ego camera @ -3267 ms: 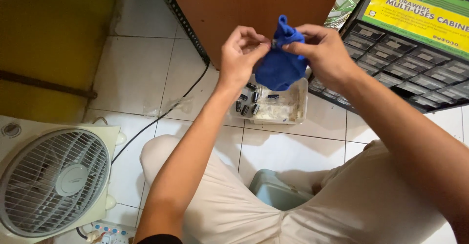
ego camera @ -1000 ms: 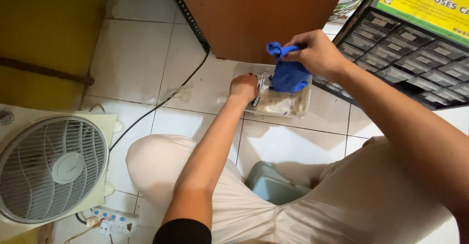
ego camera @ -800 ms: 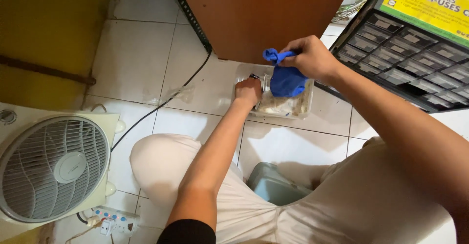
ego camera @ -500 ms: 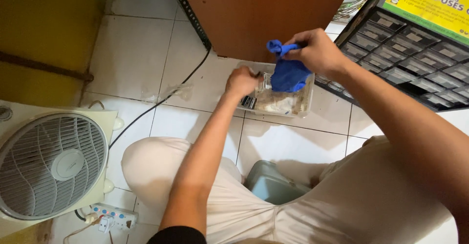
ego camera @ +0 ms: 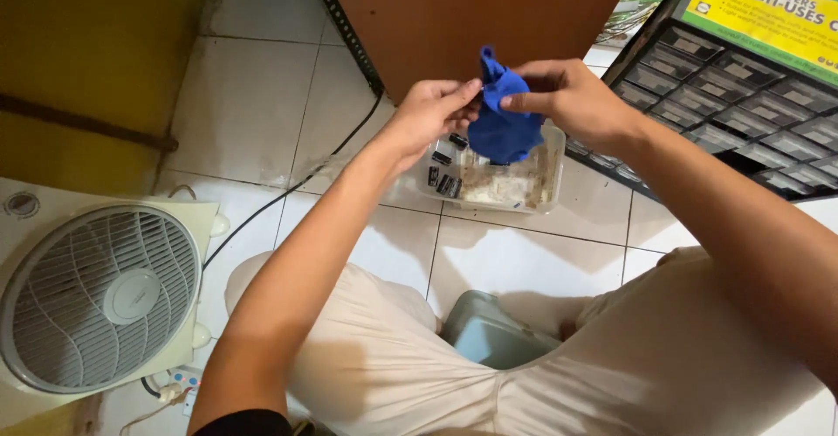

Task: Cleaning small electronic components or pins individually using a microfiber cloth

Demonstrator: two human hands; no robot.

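Where half a second before the left hand had been down in the clear tray, it had risen above that tray; its fingertips pinched the blue pouch; the right hand gripped the pouch's neck, both closed on it.

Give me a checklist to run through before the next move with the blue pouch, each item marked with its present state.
1. Right hand pinches the blue pouch near its top: ok.
2. Left hand has its fingertips at the pouch's neck: ok.
3. Pouch hangs above the clear plastic tray, not resting in it: ok.
4. Small black parts lie inside the tray, none seen on the floor tiles: ok.
5. Whether the left fingers hold a part: cannot tell.
6. Pouch mouth open or closed: cannot tell.
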